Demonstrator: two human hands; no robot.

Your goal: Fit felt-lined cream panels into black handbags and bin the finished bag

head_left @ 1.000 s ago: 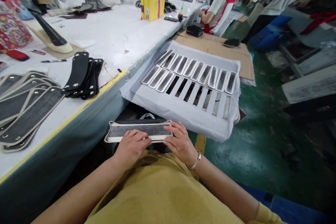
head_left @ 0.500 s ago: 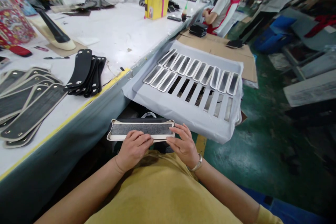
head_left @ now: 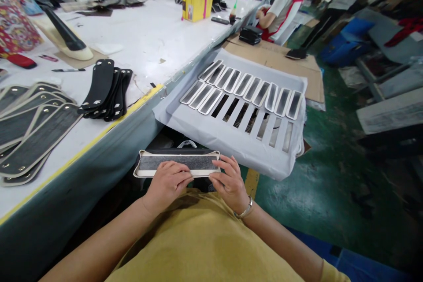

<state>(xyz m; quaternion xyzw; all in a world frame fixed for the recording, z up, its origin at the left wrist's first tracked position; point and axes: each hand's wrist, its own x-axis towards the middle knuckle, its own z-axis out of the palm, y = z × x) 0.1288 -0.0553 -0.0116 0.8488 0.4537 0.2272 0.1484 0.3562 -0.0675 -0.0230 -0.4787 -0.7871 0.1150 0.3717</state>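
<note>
White-edged grey strip [head_left: 196,162] held before yellow shirt [head_left: 214,246], near tabletop [head_left: 148,37]; grey face turned up, long axis set crosswise, left to right. Near edge pinched by left-hand grip [head_left: 169,183], right end by right-hand grip [head_left: 230,181].

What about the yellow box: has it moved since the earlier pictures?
No: judged against the table and the bottle, the yellow box stands in the same spot; only the view shifted slightly.
</note>
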